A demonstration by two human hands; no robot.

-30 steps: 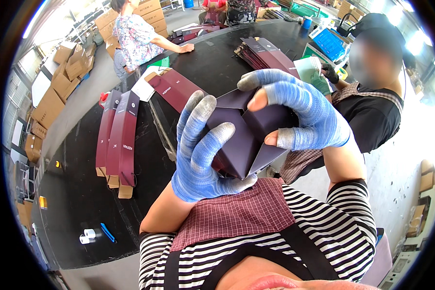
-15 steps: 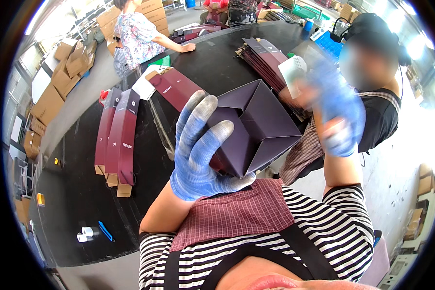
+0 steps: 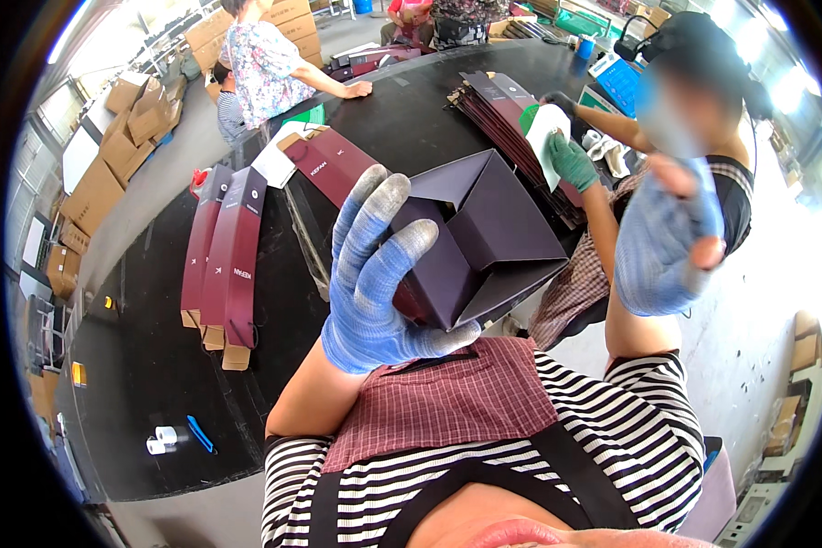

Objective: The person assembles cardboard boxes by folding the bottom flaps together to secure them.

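My left hand [image 3: 374, 292], in a blue knit glove with grey fingertips, grips a dark purple and maroon cardboard box [image 3: 513, 224] by its side. The box is tilted, and its end faces me with the dark flaps folded partly inward. My right hand [image 3: 662, 247], also gloved in blue with some bare fingertips, is raised to the right of the box and does not touch it. Its visible fingertips are apart, slightly blurred, and I see nothing in it. Beneath the box lies a maroon carton [image 3: 327, 166] on the black table [image 3: 155, 393].
Several maroon cartons [image 3: 233, 265] lie at left. Tape rolls [image 3: 163, 438] and a blue cutter [image 3: 201, 436] are near the front left. A stack of flat cartons [image 3: 507, 137] lies beyond the box. A co-worker's green-gloved hand [image 3: 571, 163] holds a white cloth-like piece close by at right.
My right hand has moved right and down, away from the box, uncovering the co-worker's gloved hands and the white piece. My left hand and the box stay nearly in place.
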